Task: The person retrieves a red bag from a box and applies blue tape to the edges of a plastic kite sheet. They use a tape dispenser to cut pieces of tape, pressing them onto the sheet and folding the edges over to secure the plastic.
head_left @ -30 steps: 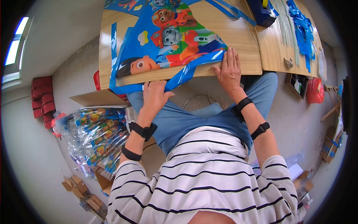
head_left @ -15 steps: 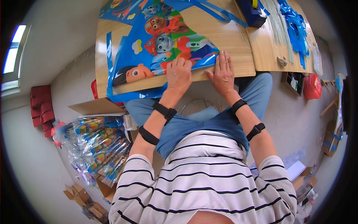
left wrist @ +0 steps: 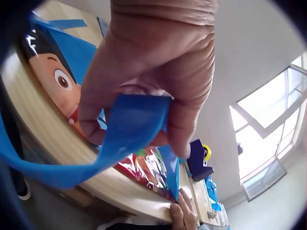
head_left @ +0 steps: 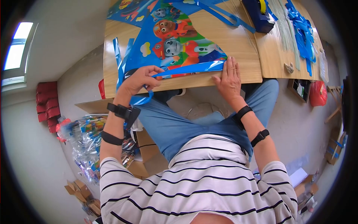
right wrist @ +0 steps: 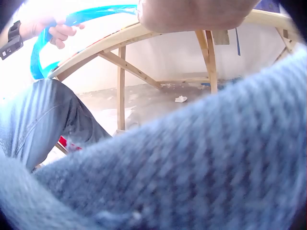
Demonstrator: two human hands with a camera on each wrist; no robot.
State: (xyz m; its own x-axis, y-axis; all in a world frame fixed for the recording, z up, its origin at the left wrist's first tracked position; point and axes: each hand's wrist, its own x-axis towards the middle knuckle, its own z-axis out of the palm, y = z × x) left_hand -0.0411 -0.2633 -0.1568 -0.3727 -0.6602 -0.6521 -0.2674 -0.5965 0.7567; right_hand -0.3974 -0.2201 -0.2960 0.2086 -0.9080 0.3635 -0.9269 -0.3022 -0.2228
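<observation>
My left hand (head_left: 141, 80) grips a glossy blue strip (head_left: 194, 69) at the table's near edge; in the left wrist view the strip (left wrist: 132, 125) passes between the thumb and curled fingers of that hand (left wrist: 153, 62), its loose part looping down. From there the strip runs right along the lower edge of a printed cartoon sheet (head_left: 173, 48). My right hand (head_left: 229, 79) lies flat with straight fingers, pressing the strip's right end on the table. The right wrist view shows mostly blue fabric (right wrist: 192, 153) and part of the right hand (right wrist: 196, 14).
A dark blue tape dispenser (head_left: 261, 16) stands at the table's back, beside thin pale sticks (head_left: 287, 33) and a bundle of blue strips (head_left: 304, 33). Another printed sheet (head_left: 128, 11) lies at the back left. Below left are plastic-wrapped packs (head_left: 89, 142); red boxes (head_left: 47, 102) stand by the wall.
The left hand went right along the sheet's lower edge, then moved back left and now holds the strip, lifted off that edge. The right hand has stayed at the strip's right end.
</observation>
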